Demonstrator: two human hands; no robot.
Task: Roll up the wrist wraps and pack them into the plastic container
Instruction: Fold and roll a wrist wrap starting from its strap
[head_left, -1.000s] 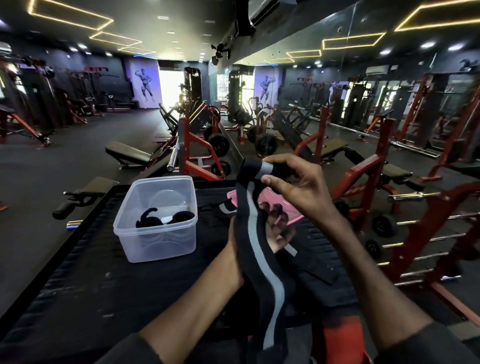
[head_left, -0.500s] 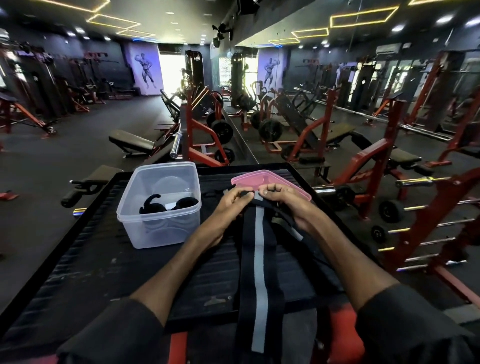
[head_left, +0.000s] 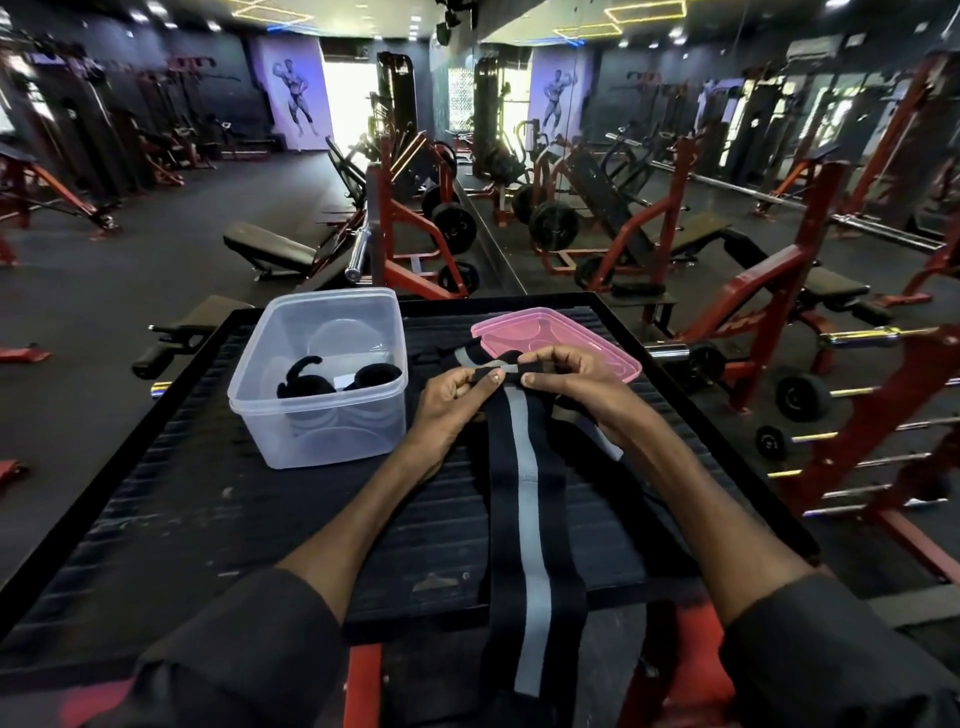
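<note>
Starting the roll: left hand and right hand both pinch the far end of the wrist wrap, fingers curled tight on the folded tip, thumbs on the near side. The wrap is black with 1 grey centre stripe. It lies flat down the bench toward the person, tail hanging off the near edge. Clear plastic container sits just left of the hands, lid off, with dark rolled wraps already inside; looks like 2, count unclear. Its pink lid lies just beyond the right hand, next to more black strap; cannot tell if they touch.

Judgement on doing it well:
- The first turn decides the roll. Make it tight and square to the stripe, and use the stripe as the alignment guide so the roll doesn't cone.
- Use equal thumb pressure and roll toward the body. Let the flat length feed in off the bench without lifting it.
- The hanging tail's weight may skew the strip.
- A loose core will likely spring open in the container. The roll should come out about the size of those inside to fit beside them.

Writing: none readable. No logo or label shows on wrap, container or lid. Only the wall poster carries a graphic, a bodybuilder figure with no legible text.
</note>
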